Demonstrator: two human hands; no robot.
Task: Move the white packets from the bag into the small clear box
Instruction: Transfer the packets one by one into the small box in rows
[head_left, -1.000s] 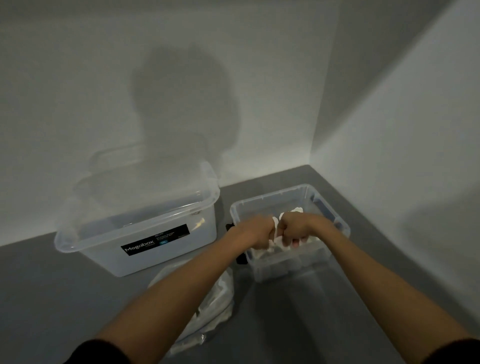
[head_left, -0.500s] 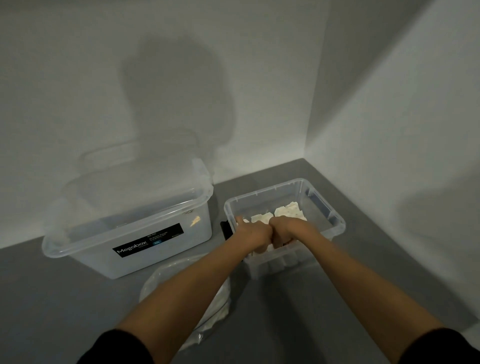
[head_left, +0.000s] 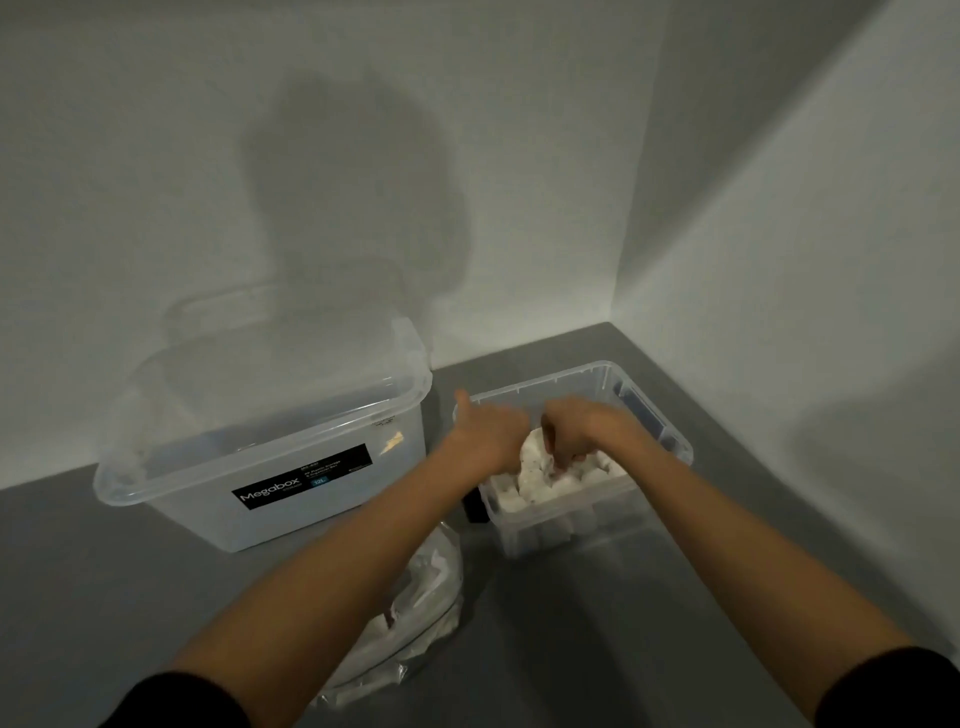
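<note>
The small clear box stands on the grey floor near the corner, with a heap of white packets inside. Both hands are over it. My left hand hovers at the box's left rim with its thumb stuck out; its fingers are blurred and mostly hidden behind the back of the hand. My right hand reaches down into the heap, its fingers curled round white packets. The crumpled clear bag lies on the floor under my left forearm, with pale contents showing inside.
A large lidded clear box with a black Megabox label stands left of the small box, against the back wall. Walls close in behind and on the right. Grey floor stretches in front of the small box.
My two fists, pressed together over the box before, have come apart. The left hand shifted to the box's left rim with its thumb out, and the right hand dipped into the packets.
</note>
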